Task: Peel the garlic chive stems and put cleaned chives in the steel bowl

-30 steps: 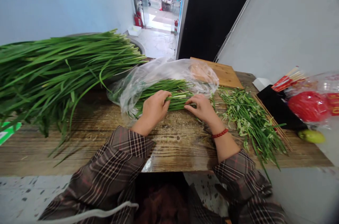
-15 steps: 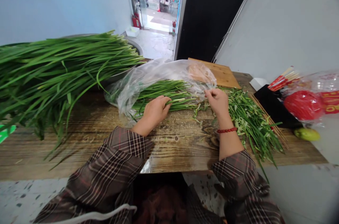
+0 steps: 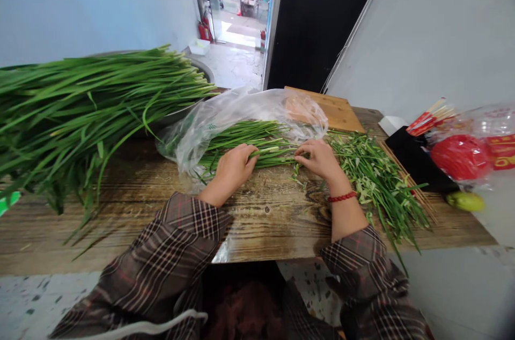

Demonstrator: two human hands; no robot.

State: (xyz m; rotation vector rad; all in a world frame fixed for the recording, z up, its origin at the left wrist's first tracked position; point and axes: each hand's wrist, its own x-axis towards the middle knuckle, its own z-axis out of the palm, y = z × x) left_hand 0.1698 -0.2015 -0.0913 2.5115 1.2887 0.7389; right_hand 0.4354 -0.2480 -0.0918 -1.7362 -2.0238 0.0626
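Observation:
Green chive stalks point(image 3: 241, 135) lie partly inside a clear plastic bag point(image 3: 189, 139) on the wooden table point(image 3: 267, 233). My left hand point(image 3: 235, 171) is closed on some stalks, whose pale ends point right. My right hand point(image 3: 319, 160), with a red bead bracelet at the wrist, is at those pale ends, thumb and fingers curled close together; what is between them is too small to make out. Right of it lies a loose heap of green and pale trimmings point(image 3: 374, 174).
A large chive bunch point(image 3: 96, 98) overhangs a metal basin point(image 3: 205, 69) at left. Behind the bag is a wooden board point(image 3: 338, 112). At right are thin sticks point(image 3: 406, 176), a black box point(image 3: 418, 160), a red item in plastic point(image 3: 461, 159) and a yellow-green fruit point(image 3: 465, 201).
My right hand has moved left and slightly down, from the bag's right edge to the pale stalk ends. My left hand has stayed nearly in place, still holding stalks.

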